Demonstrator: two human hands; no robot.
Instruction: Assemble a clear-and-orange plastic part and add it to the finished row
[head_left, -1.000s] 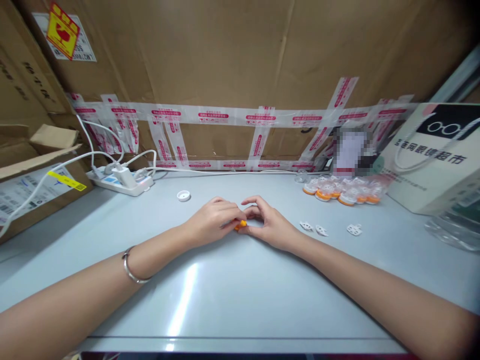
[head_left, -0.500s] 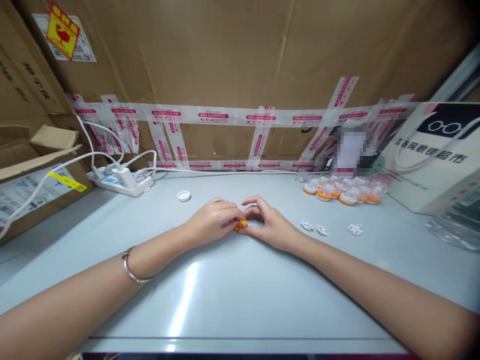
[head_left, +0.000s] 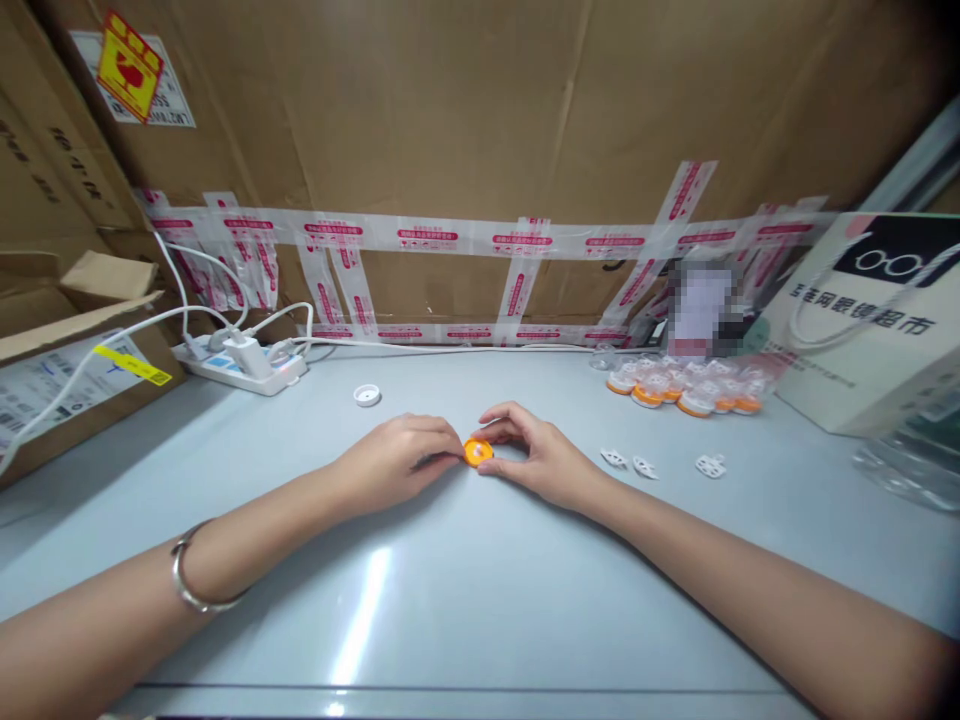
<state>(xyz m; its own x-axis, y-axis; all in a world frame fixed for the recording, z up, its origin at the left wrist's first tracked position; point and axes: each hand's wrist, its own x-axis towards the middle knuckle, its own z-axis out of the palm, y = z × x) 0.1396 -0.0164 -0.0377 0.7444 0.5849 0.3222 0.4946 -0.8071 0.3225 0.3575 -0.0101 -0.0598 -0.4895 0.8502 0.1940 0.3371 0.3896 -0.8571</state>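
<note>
A small round orange plastic cap (head_left: pixel 472 457) sits low over the table in front of me, its open face up with a small whitish part in the middle. My right hand (head_left: pixel 536 450) grips its right side between thumb and curled fingers. On the other side, my left hand (head_left: pixel 405 460) has its fingers pinched together at the cap's left rim; their tips are partly hidden. A white round cap (head_left: pixel 367 395) lies apart, beyond my left hand. To the right of my right hand are small white perforated pieces (head_left: pixel 613 458), lying loose.
Several orange-and-white round assemblies with clear tops (head_left: pixel 697 402) are clustered at the back right. Beside them stands a paper bag (head_left: pixel 847 330), with clear plastic (head_left: pixel 907 460) near it. A power strip (head_left: pixel 262 375) with white cables and an open carton (head_left: pixel 90 390) occupy the left.
My left hand has drawn back to the left and lower, uncovering the orange cap, whose open face now shows. My right hand keeps its hold in nearly the same place.
</note>
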